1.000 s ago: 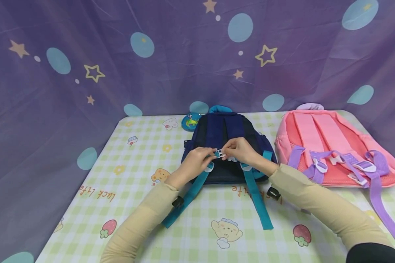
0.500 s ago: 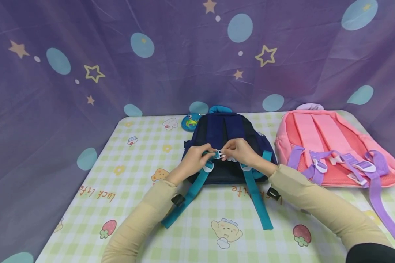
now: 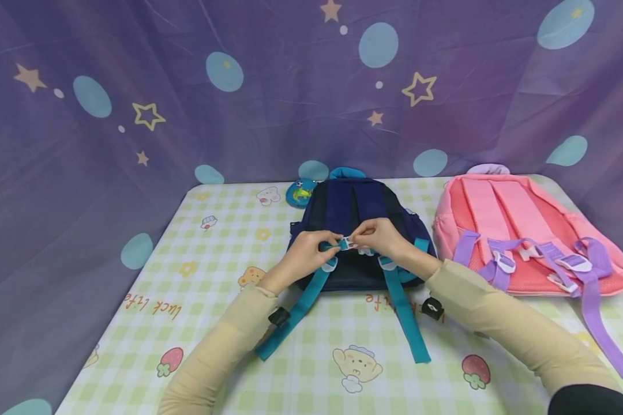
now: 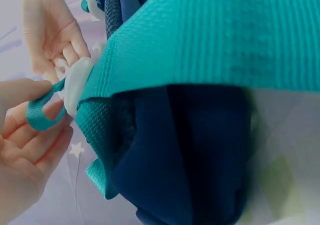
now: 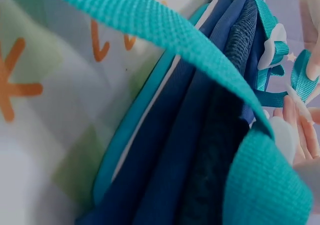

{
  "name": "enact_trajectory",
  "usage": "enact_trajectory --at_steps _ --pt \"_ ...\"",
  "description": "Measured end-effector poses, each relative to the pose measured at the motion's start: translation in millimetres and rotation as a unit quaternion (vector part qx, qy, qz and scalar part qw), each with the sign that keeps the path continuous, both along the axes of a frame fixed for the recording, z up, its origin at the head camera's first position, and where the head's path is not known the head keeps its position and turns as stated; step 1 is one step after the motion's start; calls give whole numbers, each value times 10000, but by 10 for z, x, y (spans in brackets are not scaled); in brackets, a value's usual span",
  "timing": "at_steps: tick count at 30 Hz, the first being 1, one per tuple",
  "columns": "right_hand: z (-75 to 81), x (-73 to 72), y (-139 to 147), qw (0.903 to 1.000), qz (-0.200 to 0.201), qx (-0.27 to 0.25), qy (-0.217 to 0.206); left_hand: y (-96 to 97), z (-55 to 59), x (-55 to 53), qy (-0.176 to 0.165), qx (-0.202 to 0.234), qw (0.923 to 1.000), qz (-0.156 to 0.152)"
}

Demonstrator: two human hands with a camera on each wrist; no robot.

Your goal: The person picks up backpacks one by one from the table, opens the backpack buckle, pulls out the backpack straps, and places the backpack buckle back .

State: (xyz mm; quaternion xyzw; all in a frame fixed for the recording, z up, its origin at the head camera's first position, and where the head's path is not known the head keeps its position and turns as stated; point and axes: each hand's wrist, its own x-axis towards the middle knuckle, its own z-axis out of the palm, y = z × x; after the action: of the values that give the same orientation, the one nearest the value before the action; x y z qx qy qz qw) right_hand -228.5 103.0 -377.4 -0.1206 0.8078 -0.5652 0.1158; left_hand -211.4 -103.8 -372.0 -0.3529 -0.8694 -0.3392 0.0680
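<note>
A navy backpack (image 3: 363, 202) lies with its back panel up and its shoulder straps showing. Above its lower part, my left hand (image 3: 307, 253) pinches teal webbing beside a white side-release buckle (image 3: 345, 244). At the buckle's right end my right hand (image 3: 383, 237) pinches with thumb and fingertips. Prongs show at the buckle, but I cannot tell whether its halves are joined. In the left wrist view a small teal webbing loop (image 4: 36, 116) sits between the left fingers. Two teal strap tails (image 3: 406, 317) hang from white adjusters (image 3: 387, 263) onto the tablecloth.
A pink backpack (image 3: 519, 230) with purple straps (image 3: 594, 311) and white buckles lies to the right. A round blue pouch (image 3: 299, 193) sits at the navy backpack's upper left. The table has a green checked cloth (image 3: 197, 340); a purple curtain (image 3: 270, 127) hangs behind.
Both hands stay at the buckle with only slight shifts. The left hand and webbing have tilted a little; the backpacks have not moved.
</note>
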Motion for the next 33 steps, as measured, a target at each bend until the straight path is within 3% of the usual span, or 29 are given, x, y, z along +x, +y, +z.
enact_trajectory --at_steps 8,15,19,25,33 --pt "-6 9 -4 9990 69 -1 451 94 -5 29 276 -78 9980 560" --pt "3 40 -30 9965 118 -33 831 159 4 58 144 -105 9948 1001" --pt "3 50 -46 9959 3 18 905 171 -6 69 368 -229 9948 920" --pt "8 39 -61 9978 -261 -68 614 162 -41 92 989 -204 9931 602" --pt "-14 32 -44 9958 1 149 907 148 -74 80 841 -97 9955 426"
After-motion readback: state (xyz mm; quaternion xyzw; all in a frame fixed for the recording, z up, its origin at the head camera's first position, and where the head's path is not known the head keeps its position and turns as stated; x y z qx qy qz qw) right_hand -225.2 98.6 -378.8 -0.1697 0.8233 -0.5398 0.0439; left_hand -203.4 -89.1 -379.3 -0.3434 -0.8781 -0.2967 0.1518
